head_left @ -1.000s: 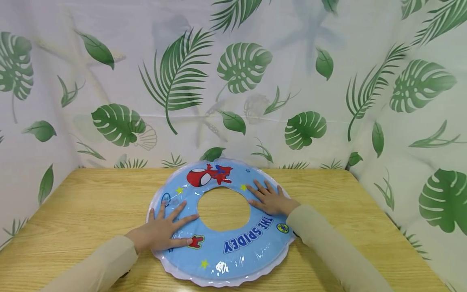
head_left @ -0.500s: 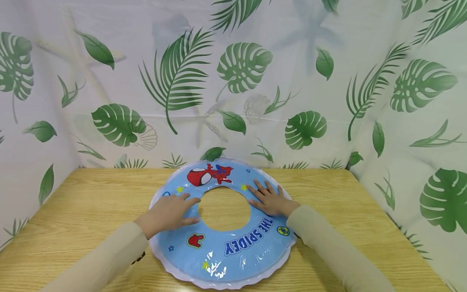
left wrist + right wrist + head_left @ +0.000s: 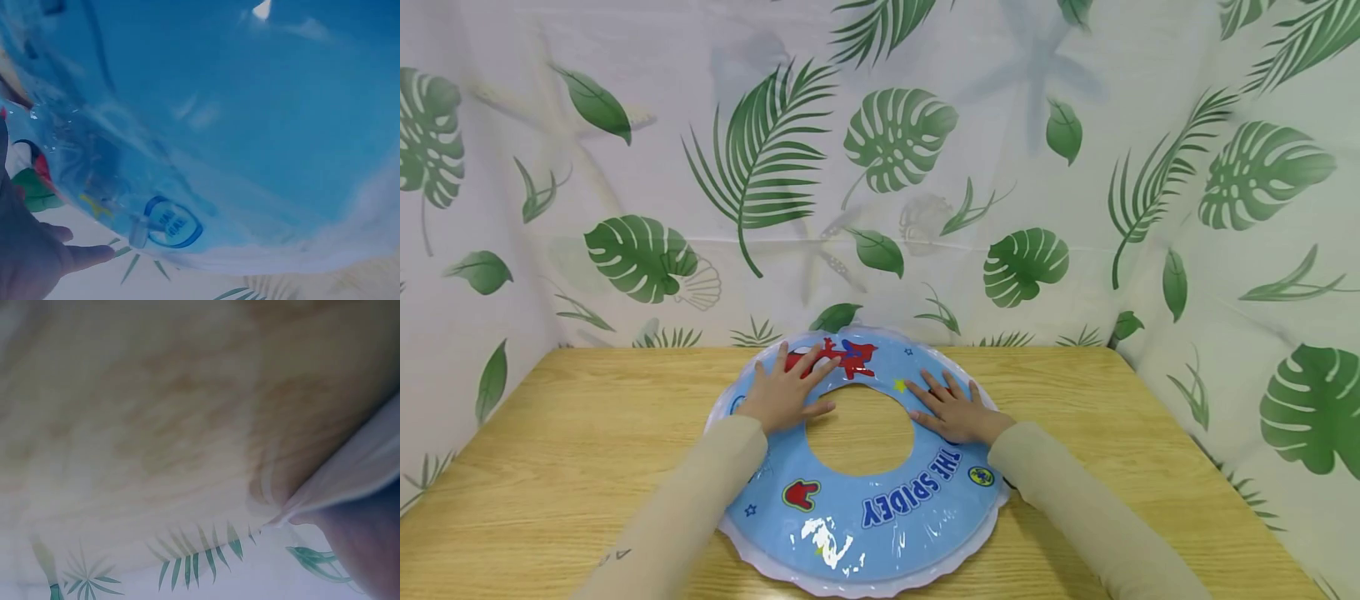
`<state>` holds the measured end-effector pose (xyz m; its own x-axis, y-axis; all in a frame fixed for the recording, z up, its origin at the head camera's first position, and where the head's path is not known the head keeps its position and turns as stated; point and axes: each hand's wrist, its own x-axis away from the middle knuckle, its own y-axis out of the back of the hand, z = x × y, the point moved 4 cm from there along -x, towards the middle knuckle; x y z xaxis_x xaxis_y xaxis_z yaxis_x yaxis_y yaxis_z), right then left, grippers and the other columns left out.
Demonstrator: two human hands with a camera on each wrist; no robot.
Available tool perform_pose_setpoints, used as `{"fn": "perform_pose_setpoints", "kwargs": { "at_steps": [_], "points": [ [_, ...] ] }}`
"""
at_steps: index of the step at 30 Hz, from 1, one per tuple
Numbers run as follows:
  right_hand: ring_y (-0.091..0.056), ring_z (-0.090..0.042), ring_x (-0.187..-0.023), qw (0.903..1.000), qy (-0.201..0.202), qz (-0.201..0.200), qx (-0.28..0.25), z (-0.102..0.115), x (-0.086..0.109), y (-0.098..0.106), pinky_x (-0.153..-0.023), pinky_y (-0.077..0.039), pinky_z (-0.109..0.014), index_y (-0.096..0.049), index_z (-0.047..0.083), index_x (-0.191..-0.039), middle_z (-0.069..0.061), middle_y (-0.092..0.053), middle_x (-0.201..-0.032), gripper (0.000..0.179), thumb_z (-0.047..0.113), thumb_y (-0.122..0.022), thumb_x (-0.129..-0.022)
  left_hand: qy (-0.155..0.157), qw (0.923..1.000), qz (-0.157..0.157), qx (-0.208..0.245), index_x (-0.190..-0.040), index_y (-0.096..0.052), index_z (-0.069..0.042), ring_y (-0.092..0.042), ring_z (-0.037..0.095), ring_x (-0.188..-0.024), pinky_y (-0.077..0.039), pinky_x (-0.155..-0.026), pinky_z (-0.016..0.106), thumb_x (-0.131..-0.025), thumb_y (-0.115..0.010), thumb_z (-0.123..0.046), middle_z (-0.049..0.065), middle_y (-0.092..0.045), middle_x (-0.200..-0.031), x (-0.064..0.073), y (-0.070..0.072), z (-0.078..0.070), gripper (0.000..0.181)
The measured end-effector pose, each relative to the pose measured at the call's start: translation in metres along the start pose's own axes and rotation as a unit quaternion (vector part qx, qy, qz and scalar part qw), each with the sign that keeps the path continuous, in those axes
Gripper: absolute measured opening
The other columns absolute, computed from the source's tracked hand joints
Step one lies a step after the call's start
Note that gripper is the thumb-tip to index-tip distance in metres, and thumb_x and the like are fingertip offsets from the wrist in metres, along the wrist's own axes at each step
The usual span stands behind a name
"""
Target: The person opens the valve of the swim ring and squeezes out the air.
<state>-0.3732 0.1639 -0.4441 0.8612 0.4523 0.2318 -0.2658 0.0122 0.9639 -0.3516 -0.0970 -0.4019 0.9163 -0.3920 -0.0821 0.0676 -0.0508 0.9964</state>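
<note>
A blue inflatable swim ring [image 3: 917, 550] with a white scalloped edge lies on the wooden table, printed with "THE SPIDEY" lettering, stars and a red masked figure. My left hand [image 3: 784, 396] rests on its upper left part with fingers spread, partly covering the red figure [image 3: 853, 358]. On the ring's right side, my right hand [image 3: 957, 413] lies with fingers spread. The left wrist view shows the ring's blue surface close up, with a clear valve [image 3: 139, 232] beside a printed oval badge [image 3: 174, 222]. In the right wrist view, only a blurred part of the hand [image 3: 369, 550] appears.
The light wooden table [image 3: 610, 433] extends to both sides of the ring and shows through its centre hole. Behind the table hangs a white curtain [image 3: 962, 42] with green leaf prints, and it continues along both sides.
My left hand has lifted off the ring's left side, moved up and away from me, and come down near the red figure. The right hand has stayed in place on the ring.
</note>
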Motion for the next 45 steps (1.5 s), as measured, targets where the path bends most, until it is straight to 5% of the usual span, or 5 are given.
{"fn": "perform_pose_setpoints", "kwargs": {
  "at_steps": [7,20,32,37,45],
  "points": [
    [0.007,-0.036,-0.141,1.0,0.002,0.0,-0.004,0.001,0.0,0.0,-0.105,0.003,-0.065,-0.006,0.029,-0.148,-0.003,0.003,-0.156,0.063,0.059,-0.021,-0.093,0.036,0.997,0.069,0.002,-0.145,-0.021,-0.035,-0.012,0.05,-0.135,-0.017,-0.098,0.071,-0.089,-0.037,-0.061,-0.001,-0.015,-0.154,-0.001,-0.01,0.002,0.064],
    [0.005,-0.037,-0.141,1.0,0.001,-0.003,-0.008,0.005,0.005,0.004,-0.105,0.003,-0.066,-0.01,0.028,-0.148,-0.005,0.0,-0.156,0.062,0.055,-0.027,-0.094,0.073,0.9906,0.115,0.012,-0.145,-0.018,-0.035,-0.01,0.049,-0.136,-0.015,-0.101,0.069,-0.089,-0.031,-0.063,0.002,-0.014,-0.155,0.001,-0.021,0.006,0.063],
    [-0.009,-0.04,-0.14,0.9981,-0.004,-0.044,0.043,0.008,0.006,0.01,-0.103,-0.011,-0.068,-0.017,0.028,-0.147,-0.007,-0.012,-0.155,0.06,0.055,-0.029,-0.094,0.08,0.9888,0.125,-0.015,-0.145,-0.015,-0.036,-0.014,0.049,-0.135,-0.019,-0.1,0.068,-0.089,-0.027,-0.065,0.001,-0.011,-0.155,-0.001,-0.018,0.003,0.065],
    [-0.009,-0.046,-0.137,0.9994,-0.008,-0.033,0.008,0.021,0.018,0.013,-0.1,-0.012,-0.07,-0.017,0.019,-0.147,-0.016,-0.011,-0.153,0.063,0.05,-0.034,-0.095,0.079,0.9895,0.119,-0.025,-0.145,-0.008,-0.041,-0.014,0.05,-0.135,-0.017,-0.1,0.07,-0.086,-0.018,-0.071,-0.001,-0.009,-0.155,-0.002,-0.025,0.006,0.067],
    [0.006,-0.046,-0.138,0.9989,-0.003,-0.005,-0.046,0.039,0.049,0.003,-0.1,0.001,-0.072,-0.005,0.013,-0.148,-0.018,0.004,-0.153,0.079,0.06,-0.032,-0.091,0.079,0.9884,0.129,-0.011,-0.146,-0.014,-0.034,-0.015,0.05,-0.135,-0.02,-0.1,0.069,-0.09,-0.028,-0.062,0.003,-0.012,-0.155,0.001,-0.018,0.001,0.064]
  ]
}}
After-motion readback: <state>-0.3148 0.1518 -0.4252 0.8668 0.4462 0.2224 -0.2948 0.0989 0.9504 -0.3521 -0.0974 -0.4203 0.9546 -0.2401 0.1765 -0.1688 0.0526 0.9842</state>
